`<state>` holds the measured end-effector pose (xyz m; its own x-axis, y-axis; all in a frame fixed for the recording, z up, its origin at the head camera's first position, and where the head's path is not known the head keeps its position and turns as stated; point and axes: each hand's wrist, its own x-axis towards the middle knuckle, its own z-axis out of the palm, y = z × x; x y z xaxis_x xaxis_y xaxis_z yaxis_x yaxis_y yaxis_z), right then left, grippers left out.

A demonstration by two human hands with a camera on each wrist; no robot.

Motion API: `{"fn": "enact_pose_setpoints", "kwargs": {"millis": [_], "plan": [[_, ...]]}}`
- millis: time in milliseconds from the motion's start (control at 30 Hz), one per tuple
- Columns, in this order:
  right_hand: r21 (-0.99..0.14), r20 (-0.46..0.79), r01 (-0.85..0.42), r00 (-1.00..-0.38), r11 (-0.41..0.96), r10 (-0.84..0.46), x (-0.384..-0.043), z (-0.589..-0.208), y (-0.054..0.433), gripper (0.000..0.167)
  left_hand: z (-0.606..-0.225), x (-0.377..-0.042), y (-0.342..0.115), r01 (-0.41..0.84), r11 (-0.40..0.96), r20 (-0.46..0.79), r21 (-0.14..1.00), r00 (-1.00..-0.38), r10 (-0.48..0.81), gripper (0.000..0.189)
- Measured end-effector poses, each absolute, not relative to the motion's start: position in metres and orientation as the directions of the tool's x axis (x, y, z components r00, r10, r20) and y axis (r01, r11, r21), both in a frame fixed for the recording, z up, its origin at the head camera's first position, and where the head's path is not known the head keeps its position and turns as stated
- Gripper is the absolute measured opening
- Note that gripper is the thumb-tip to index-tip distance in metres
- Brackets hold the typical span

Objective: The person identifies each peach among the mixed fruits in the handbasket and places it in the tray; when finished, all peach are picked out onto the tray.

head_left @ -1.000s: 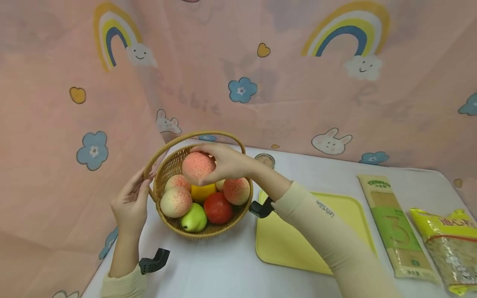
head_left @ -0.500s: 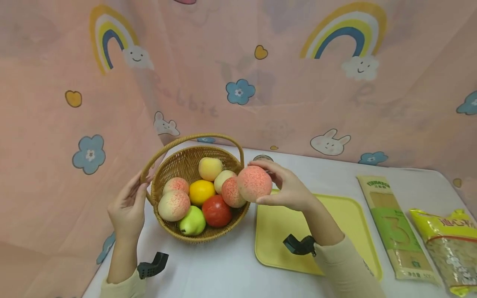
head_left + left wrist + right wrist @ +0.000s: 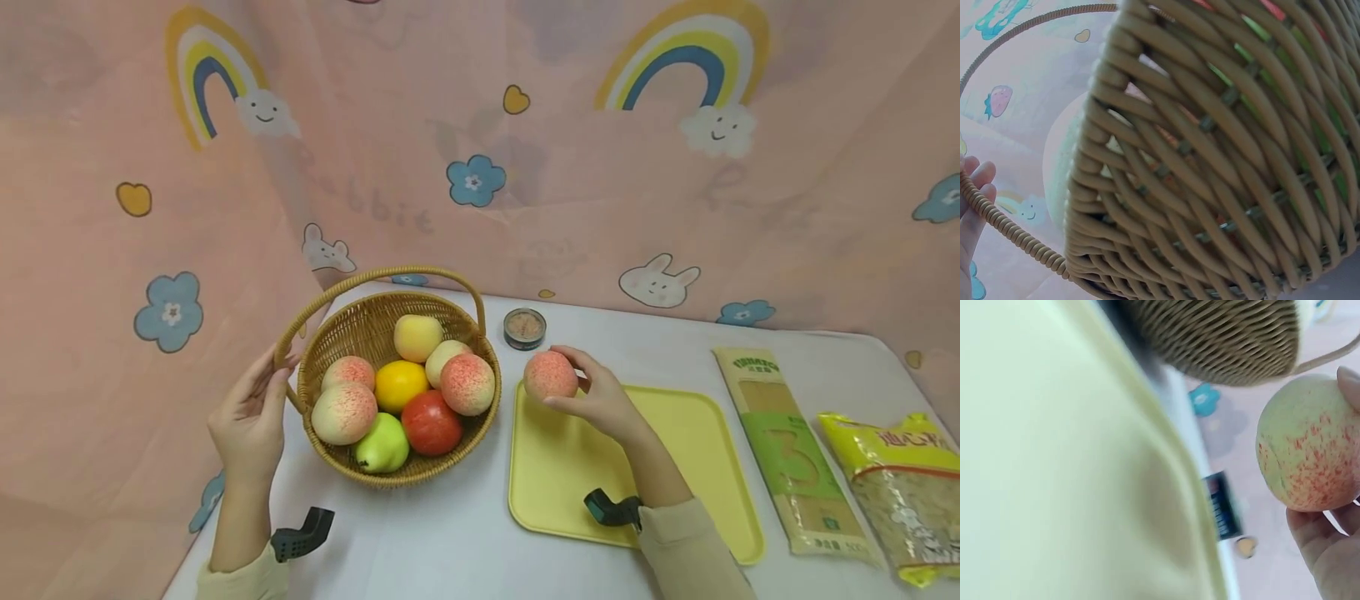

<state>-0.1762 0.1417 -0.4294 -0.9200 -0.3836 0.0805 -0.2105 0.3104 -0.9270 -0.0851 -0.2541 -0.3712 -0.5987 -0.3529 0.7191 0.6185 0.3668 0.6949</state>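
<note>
My right hand [image 3: 603, 404] holds a peach [image 3: 551, 375] between thumb and fingers over the far left corner of the yellow tray [image 3: 570, 492]. In the right wrist view the peach [image 3: 1310, 447] shows a pale green side speckled with red. At the left, my left hand [image 3: 251, 421] grips the handle [image 3: 307, 312] of the wicker basket [image 3: 401, 479] near its lower end. Inside the basket lie several fruits, among them a yellow lemon [image 3: 401, 386], a red fruit [image 3: 432, 423], a green pear [image 3: 382, 443] and a peach [image 3: 467, 384] by the right side.
Behind the tray stands a small round jar [image 3: 524, 328]. To its right lie a green noodle packet [image 3: 795, 454] and a clear bag with yellow ends [image 3: 903, 500]. A pink printed cloth [image 3: 480, 233] hangs behind the white table.
The right hand has carried the peach from above the basket rightward to the tray's far left corner. The left hand keeps its grip on the basket handle.
</note>
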Motion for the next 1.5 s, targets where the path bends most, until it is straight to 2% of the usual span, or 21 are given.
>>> {"fn": "enact_pose_setpoints", "kwargs": {"millis": [400, 633, 967, 1300, 1500], "plan": [[-0.905, -0.127, -0.041, -0.924, 0.423, -0.361, -0.187, -0.461, 0.147, 0.079, -0.371, -0.085, -0.255, 0.625, 0.360, 0.722, 0.692, -0.598, -0.348, 0.032], [-0.905, -0.112, -0.057, -0.925, 0.422, -0.364, -0.185, -0.463, 0.158, 0.082, -0.371, -0.084, -0.254, 0.632, 0.347, 0.721, 0.693, -0.597, -0.353, 0.033], [-0.906, -0.160, -0.046, -0.884, 0.422, -0.439, -0.182, -0.469, 0.163, 0.092, -0.371, -0.084, -0.256, 0.625, 0.370, 0.727, 0.687, -0.590, -0.352, 0.032], [-0.906, -0.152, -0.059, -0.879, 0.419, -0.453, -0.178, -0.464, 0.168, 0.097, -0.371, -0.085, -0.253, 0.625, 0.372, 0.728, 0.686, -0.589, -0.352, 0.032], [-0.898, -0.078, -0.129, -0.894, 0.420, -0.442, -0.175, -0.453, 0.171, 0.096, -0.370, -0.085, -0.252, 0.628, 0.373, 0.731, 0.683, -0.584, -0.353, 0.032]]}}
